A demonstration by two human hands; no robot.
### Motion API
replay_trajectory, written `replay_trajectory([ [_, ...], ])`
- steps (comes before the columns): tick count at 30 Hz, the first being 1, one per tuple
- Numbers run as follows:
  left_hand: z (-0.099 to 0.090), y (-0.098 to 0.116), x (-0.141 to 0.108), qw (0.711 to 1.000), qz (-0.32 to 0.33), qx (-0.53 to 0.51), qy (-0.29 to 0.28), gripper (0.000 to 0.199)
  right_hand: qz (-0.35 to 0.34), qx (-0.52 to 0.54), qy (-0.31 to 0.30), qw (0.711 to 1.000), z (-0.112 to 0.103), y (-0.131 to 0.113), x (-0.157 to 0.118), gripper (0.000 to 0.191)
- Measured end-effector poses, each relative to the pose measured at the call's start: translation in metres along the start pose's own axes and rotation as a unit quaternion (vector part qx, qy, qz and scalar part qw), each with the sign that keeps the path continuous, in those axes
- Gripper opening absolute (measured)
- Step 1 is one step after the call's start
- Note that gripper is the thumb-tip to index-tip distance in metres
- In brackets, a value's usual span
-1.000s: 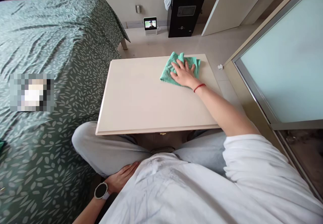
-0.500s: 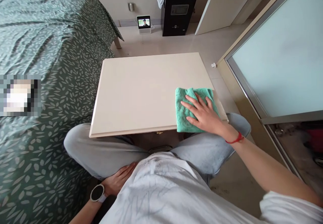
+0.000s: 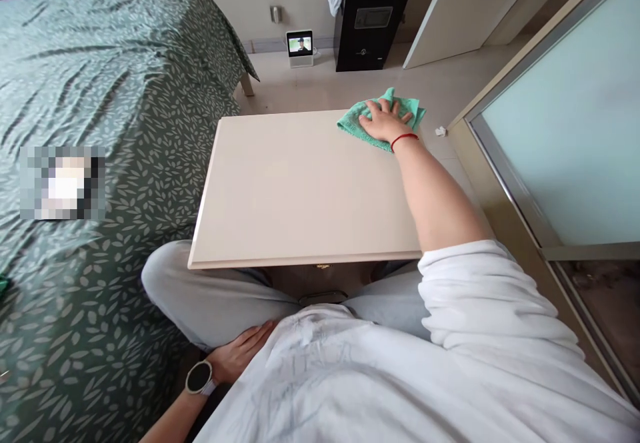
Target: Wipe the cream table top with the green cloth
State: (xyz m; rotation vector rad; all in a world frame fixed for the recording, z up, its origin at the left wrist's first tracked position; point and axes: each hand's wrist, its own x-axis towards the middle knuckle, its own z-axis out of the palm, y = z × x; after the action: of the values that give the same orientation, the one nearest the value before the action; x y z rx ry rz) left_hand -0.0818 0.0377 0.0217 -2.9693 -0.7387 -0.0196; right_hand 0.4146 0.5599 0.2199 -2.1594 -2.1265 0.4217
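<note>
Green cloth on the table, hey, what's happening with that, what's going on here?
A seated person has their right hand spread on the green cloth at the far right corner of a pale table, and part of the cloth reaches past the far edge. Their left hand lies by their lap, away from the table. A bed stands to the left.

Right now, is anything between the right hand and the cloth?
Nothing visible is: the right hand rests directly on the cloth, fingers spread, at the far right of the table.
</note>
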Motion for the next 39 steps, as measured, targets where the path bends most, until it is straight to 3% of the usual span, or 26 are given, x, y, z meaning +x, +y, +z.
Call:
replay_trajectory([
  [5, -0.007, -0.001, 0.007, 1.000, -0.006, 0.002, 0.009, 0.053, 0.096, 0.027, -0.020, 0.995, -0.012, 0.016, 0.005, 0.085],
  [9, -0.008, -0.001, 0.012, 1.000, -0.009, -0.003, 0.021, 0.051, 0.095, 0.022, 0.010, 0.995, -0.005, 0.033, -0.027, 0.088],
  [13, -0.006, -0.003, 0.009, 1.000, -0.001, -0.007, 0.027, 0.052, 0.051, -0.018, 0.035, 0.998, 0.015, 0.062, -0.094, 0.088],
  [17, -0.008, -0.006, 0.009, 0.999, 0.003, -0.008, 0.031, 0.054, -0.019, -0.025, 0.078, 0.996, 0.039, 0.090, -0.190, 0.090],
  [22, -0.011, -0.008, 0.013, 0.999, -0.002, -0.017, 0.040, 0.053, -0.023, -0.013, 0.085, 0.996, 0.057, 0.096, -0.308, 0.091],
  [25, -0.009, -0.008, 0.012, 0.999, 0.001, -0.022, 0.031, 0.054, -0.027, -0.015, 0.067, 0.997, 0.058, 0.097, -0.342, 0.093],
  [27, -0.007, -0.008, 0.009, 0.999, 0.005, -0.024, 0.026, 0.056, -0.038, -0.017, 0.055, 0.998, 0.055, 0.100, -0.338, 0.091],
  [30, -0.002, -0.008, 0.006, 0.999, 0.011, -0.025, 0.025, 0.065, -0.041, -0.010, 0.055, 0.998, 0.049, 0.109, -0.291, 0.089],
  [35, 0.013, -0.001, 0.001, 1.000, 0.005, -0.016, 0.025, 0.072, 0.018, 0.026, 0.064, 0.997, 0.034, 0.115, -0.151, 0.095],
  [39, 0.026, 0.009, -0.001, 0.999, 0.002, -0.014, 0.044, 0.061, 0.059, 0.039, 0.079, 0.994, 0.024, 0.094, -0.051, 0.105],
])
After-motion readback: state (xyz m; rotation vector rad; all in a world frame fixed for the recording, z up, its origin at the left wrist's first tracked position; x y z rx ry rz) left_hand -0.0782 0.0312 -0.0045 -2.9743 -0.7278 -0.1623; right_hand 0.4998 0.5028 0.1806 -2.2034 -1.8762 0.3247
